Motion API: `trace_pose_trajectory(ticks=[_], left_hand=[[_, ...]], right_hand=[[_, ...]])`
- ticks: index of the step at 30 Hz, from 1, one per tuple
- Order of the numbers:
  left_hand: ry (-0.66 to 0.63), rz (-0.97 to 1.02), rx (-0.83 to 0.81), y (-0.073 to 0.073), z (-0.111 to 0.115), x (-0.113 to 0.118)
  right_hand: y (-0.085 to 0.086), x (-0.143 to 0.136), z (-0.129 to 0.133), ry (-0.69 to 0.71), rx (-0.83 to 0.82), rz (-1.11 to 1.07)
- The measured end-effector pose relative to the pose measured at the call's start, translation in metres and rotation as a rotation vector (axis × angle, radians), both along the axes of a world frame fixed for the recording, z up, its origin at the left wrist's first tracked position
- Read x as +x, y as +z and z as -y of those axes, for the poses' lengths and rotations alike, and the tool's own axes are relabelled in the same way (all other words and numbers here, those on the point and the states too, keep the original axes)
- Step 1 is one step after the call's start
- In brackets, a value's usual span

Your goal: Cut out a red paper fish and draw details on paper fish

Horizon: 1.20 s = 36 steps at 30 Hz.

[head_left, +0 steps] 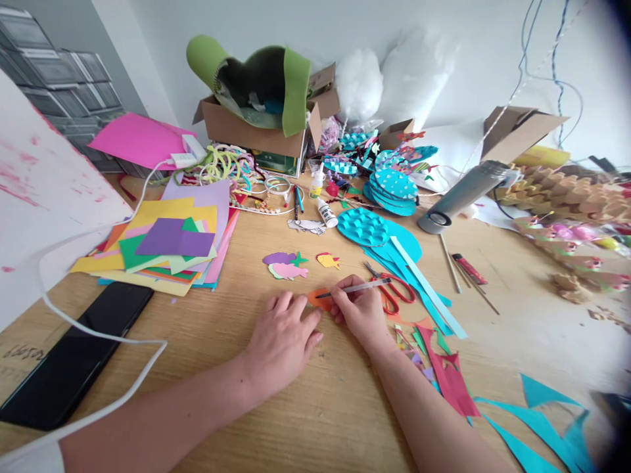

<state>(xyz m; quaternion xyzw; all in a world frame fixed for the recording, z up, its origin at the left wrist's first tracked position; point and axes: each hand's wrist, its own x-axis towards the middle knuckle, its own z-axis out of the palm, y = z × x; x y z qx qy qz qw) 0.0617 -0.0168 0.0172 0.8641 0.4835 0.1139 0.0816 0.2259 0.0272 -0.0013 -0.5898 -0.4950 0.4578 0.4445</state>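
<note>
My right hand grips a thin pen, its dark tip over a small orange paper piece. Beside that piece, my left hand lies on the table with its fingers spread, fingertips near the orange paper's left edge. Just above the hands are a yellow paper fish, a pink paper fish and a purple one with a green piece. Red-handled scissors lie right behind my right hand.
Stacked coloured paper and a black phone lie left, crossed by a white cable. Blue strips, paper scraps and a metal flask are at right. Glue bottles and a box stand behind.
</note>
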Motion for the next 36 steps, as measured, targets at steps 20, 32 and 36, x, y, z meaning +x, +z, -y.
trace_pose_trajectory(ticks=[20, 32, 36], left_hand=[[-0.001, 0.006, 0.0, -0.0005, -0.0009, 0.0002], [-0.003, 0.005, 0.003, -0.0002, -0.0012, -0.0002], [-0.003, 0.006, 0.006, -0.0002, -0.0011, -0.0005]], right_hand=[[-0.0001, 0.0011, 0.0016, 0.006, -0.001, 0.01], [-0.0017, 0.0018, 0.0016, 0.019, 0.003, -0.008], [-0.0005, 0.0013, 0.0016, 0.024, 0.002, 0.001]])
